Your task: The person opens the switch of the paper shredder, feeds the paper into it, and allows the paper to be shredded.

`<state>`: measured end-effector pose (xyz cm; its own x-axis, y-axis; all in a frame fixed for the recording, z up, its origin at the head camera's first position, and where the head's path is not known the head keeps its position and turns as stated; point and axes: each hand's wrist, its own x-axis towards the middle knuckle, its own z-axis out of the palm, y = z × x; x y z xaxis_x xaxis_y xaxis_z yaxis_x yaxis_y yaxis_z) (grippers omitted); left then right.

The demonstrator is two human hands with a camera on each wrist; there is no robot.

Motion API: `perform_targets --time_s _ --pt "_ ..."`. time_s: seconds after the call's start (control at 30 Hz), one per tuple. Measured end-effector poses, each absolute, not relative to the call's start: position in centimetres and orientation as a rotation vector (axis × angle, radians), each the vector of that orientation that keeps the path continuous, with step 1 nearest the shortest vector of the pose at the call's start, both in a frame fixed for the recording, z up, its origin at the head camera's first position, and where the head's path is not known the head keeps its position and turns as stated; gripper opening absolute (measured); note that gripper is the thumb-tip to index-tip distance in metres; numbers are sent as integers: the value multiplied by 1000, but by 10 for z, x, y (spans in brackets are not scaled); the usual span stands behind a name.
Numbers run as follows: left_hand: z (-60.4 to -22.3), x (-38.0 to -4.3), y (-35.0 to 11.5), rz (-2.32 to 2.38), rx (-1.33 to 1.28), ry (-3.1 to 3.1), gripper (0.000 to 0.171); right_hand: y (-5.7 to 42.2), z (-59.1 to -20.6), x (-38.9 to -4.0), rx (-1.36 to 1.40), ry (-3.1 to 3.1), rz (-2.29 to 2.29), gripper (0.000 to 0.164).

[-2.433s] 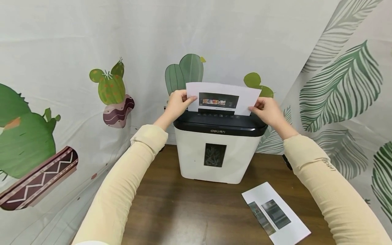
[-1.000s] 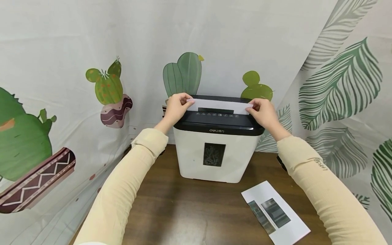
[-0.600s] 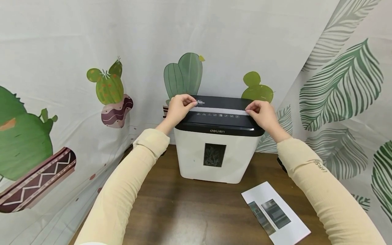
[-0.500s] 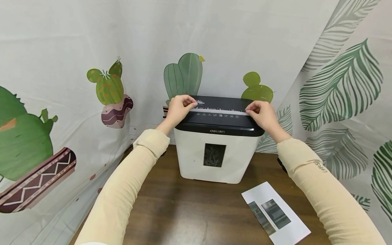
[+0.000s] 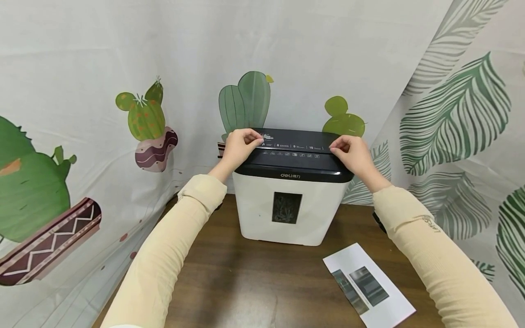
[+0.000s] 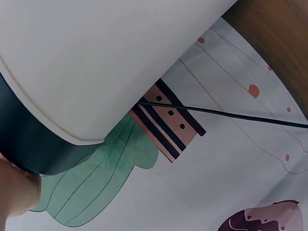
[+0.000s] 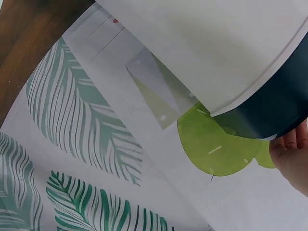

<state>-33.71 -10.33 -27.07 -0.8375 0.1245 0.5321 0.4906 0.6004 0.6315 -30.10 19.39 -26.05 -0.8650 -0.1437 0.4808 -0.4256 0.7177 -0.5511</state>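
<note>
A white paper shredder [image 5: 287, 200] with a black top stands against the back curtain. Along its feed slot [image 5: 295, 150] no sheet stands up any more; only a thin pale line shows. At the slot's left end is my left hand [image 5: 241, 145], thumb and fingers loosely bent, with no paper visible between them. My right hand [image 5: 352, 151] has a similar pose at the other end. Both wrist views show the shredder's side, and there the fingertips are hidden behind its dark lid. A printed sheet [image 5: 393, 291] lies on the table at front right.
Brown wood table [image 5: 238, 282] spreads in front of the shredder. Patterned curtain [image 5: 184, 54] hangs close behind and at both sides. A thin black cord [image 6: 226, 114] runs out from behind the shredder in the left wrist view.
The paper both hands held upright has sunk down into the slot until out of sight. The hands came down with it, then stayed almost still at the slot's ends as its last strip disappeared.
</note>
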Motion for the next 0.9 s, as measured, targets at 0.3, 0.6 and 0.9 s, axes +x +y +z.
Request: perform_targets --time_s 0.3,0.6,0.9 --pt "-278 -331 -105 -1184 -539 -2341 15 200 -268 -295 478 -2467 958 11" --pt "-285 -317 -101 -1296 -638 -2230 11 201 -271 -280 532 -2415 1025 10" --pt "-300 -289 -84 -1260 -824 -2083 9 209 -276 -252 532 -2242 1151 9"
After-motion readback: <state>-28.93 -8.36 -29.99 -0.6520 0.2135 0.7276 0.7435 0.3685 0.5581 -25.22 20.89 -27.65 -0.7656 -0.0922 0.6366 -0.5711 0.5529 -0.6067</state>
